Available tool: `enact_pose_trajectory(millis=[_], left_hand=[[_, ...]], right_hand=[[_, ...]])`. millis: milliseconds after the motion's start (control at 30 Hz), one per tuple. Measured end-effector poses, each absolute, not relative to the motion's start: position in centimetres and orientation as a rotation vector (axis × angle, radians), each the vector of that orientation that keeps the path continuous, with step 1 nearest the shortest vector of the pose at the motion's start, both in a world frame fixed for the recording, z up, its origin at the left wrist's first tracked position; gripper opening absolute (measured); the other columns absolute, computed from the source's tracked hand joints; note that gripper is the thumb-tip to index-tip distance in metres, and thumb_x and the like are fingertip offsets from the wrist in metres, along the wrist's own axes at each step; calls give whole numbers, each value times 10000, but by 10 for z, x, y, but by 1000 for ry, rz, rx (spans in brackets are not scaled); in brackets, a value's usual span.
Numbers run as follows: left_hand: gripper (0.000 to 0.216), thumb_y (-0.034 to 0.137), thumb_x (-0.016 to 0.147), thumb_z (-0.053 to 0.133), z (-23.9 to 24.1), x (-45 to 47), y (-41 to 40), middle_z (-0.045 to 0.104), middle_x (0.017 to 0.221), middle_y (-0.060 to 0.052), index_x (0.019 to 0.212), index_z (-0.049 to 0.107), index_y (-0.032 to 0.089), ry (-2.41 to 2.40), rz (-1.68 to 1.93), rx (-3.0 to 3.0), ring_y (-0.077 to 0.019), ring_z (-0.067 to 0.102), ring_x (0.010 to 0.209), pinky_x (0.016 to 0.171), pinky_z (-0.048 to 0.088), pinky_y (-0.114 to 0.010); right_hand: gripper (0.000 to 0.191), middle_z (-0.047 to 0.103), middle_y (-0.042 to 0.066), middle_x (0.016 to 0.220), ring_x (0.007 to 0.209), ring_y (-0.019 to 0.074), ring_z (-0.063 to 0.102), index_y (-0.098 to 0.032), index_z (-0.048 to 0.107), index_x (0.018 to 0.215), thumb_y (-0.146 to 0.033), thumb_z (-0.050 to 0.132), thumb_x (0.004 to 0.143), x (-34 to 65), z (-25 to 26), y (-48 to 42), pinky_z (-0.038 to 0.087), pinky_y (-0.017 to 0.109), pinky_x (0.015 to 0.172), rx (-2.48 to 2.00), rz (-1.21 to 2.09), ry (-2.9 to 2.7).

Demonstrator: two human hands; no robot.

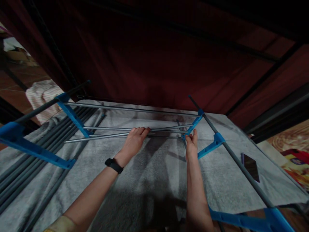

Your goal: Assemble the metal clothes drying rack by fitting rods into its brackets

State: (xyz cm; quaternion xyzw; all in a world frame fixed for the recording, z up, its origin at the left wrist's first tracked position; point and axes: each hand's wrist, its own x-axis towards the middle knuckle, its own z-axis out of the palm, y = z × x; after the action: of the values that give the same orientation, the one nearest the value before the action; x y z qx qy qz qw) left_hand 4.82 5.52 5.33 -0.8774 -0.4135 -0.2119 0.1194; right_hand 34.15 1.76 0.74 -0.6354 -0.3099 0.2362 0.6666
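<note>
A grey towel or blanket (145, 174) lies spread over a clothes-drying rack with grey rods and blue plastic joints (72, 117). My left hand (134, 141), with a black band on the wrist, lies flat on the cloth, fingers stretched out and touching the thin metal rods (106, 135). Further right, my right hand (191, 143) reaches to the blue bracket (193, 125); its fingers are curled together near the bracket's end, and I cannot make out what they pinch.
A dark phone (251, 167) rests on the cloth at the right. Dark red fabric (156, 58) hangs behind the rack. A striped pale cloth (42, 95) lies at the left, and a patterned rug (292, 151) at the right.
</note>
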Motion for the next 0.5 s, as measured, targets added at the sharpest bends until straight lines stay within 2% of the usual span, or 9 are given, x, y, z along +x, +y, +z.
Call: enact_pose_trajectory(millis=[133,300,500], left_hand=[[498,22,926,420,56,49,63,670,1055,-117,1380,568,162,-1184,-629,-2573,-261,603,956,848,448,-396],[511,9,921,410,59,46,69,670,1057,-113,1383,562,168,-1127,-632,-2576,-252,600,933,837,443,-390],[470,27,946,421,73,45,70,676,1053,-111,1377,560,153,-1087,-618,-2581,-246,602,930,845,444,-389]], right_hand=[[914,455,58,1563,1448,240,425,-309,305,1608,-467,618,764,343,9,16,307,458,1216,-1408,563,-684],[917,492,70,1544,1445,242,431,-290,323,1605,-456,624,755,340,10,14,309,460,1213,-1392,587,-650],[900,429,60,1605,1493,240,377,-300,297,1613,-430,597,775,338,11,12,285,457,1229,-1385,580,-704]])
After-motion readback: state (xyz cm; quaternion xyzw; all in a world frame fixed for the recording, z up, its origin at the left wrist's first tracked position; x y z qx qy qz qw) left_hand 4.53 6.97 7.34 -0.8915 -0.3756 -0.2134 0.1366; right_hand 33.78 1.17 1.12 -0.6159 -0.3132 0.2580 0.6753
